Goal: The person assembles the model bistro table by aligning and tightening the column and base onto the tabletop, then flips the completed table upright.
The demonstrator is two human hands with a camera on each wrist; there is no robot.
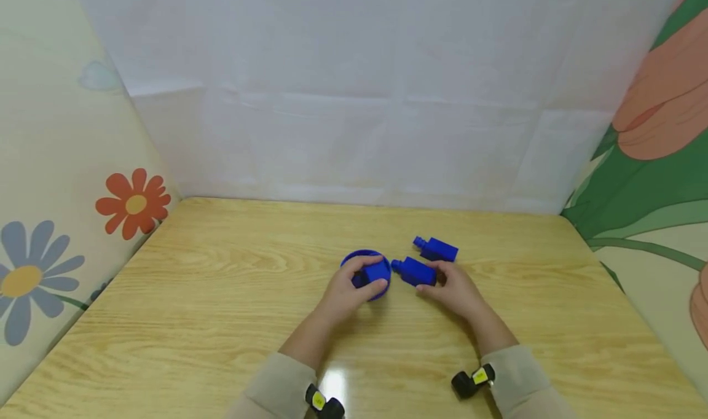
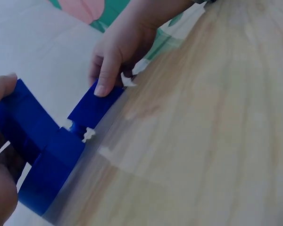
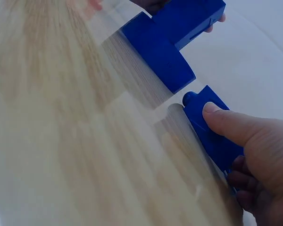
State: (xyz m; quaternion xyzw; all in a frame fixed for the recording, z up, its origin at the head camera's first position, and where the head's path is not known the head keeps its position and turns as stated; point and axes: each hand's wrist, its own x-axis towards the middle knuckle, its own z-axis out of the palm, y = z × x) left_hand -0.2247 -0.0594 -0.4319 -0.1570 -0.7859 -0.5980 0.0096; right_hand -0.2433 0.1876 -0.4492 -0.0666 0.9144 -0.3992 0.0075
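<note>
A blue round, shallow dish (image 2: pixel 52 172) sits on the table with a blue rectangular block (image 1: pixel 378 273) standing up out of it. My left hand (image 1: pixel 344 291) grips that block between thumb and fingers. To the right lies a blue bottle-shaped piece (image 1: pixel 417 271) with a square body and a ridged neck. My right hand (image 1: pixel 458 291) pinches its body at the end away from the neck. The neck points left, right beside the dish's wall. In the right wrist view, the thumb (image 3: pixel 226 121) presses on the piece's upper face.
A second blue bottle-shaped piece (image 1: pixel 440 249) lies just behind the held one, its neck also toward the left. The wood-grain table (image 1: pixel 232 296) runs back to a white sheet (image 1: pixel 332 130). Flower-painted panels (image 1: pixel 66 179) stand at both sides.
</note>
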